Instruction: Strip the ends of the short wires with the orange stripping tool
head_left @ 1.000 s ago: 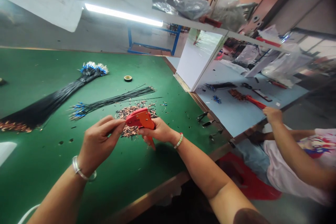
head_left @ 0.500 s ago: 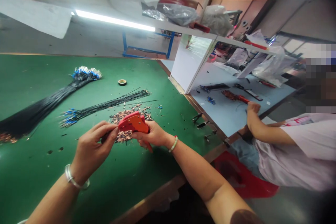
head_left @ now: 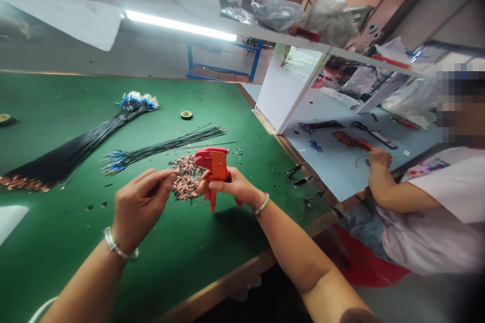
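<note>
My right hand [head_left: 237, 185] is closed round the handles of an orange-red wire stripper [head_left: 216, 164], whose head points left above a pile of short copper-tipped offcuts [head_left: 185, 189]. To the left of the stripper's head, apart from it, my left hand [head_left: 142, 197] is closed in a pinch; whatever its fingers hold is too small or hidden to make out. Behind the pile lies a loose bundle of thin black wires [head_left: 166, 147] with blue terminals at the left end. Farther left rests a thicker bundle of black wires [head_left: 79, 144], blue-and-silver terminals at one end, bare copper at the other.
A tape roll [head_left: 186, 115] lies on the green tabletop [head_left: 151, 242], and another roll [head_left: 5, 119] is at the left edge. Metal clips [head_left: 303, 181] sit along the right side. Past a white divider [head_left: 290, 86], a co-worker's hand [head_left: 380, 158] works at a blue-grey table.
The stripper has moved away from my left fingertips and turned more upright, leaving a gap. My left hand stays pinched. The view has shifted, so the scene sits farther right.
</note>
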Demonstrator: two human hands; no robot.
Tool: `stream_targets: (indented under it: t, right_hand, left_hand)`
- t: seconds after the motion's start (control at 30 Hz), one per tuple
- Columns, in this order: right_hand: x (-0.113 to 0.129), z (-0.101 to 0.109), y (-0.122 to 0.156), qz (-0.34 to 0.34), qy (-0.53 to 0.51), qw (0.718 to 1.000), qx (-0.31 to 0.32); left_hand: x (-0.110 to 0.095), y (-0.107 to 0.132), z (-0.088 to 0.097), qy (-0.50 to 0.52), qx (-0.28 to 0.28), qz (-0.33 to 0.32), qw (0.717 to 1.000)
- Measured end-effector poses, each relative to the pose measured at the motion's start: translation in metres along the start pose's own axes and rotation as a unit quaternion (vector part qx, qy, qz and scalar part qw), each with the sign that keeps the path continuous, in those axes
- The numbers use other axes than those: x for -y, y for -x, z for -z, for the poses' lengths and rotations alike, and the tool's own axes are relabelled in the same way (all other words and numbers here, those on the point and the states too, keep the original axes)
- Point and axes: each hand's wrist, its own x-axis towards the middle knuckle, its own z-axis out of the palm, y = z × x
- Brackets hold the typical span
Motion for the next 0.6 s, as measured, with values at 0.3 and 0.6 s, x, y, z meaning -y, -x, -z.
stream_targets:
  t: [0.3,0.6]
  right_hand:
    - [-0.0069,-0.0001,-0.0015,-0.024,0.009,0.999,0.043]
    - [-0.0006,-0.0016,0.0040,-0.060,0.050,0.995,0.057]
  left_hand:
    - [0.0062,-0.0019,-0.0056,0.016,0.034,-0.015,0.999]
    - [0.0020,-0.0045,-0.0058,0.056,0.076,-0.048,0.994]
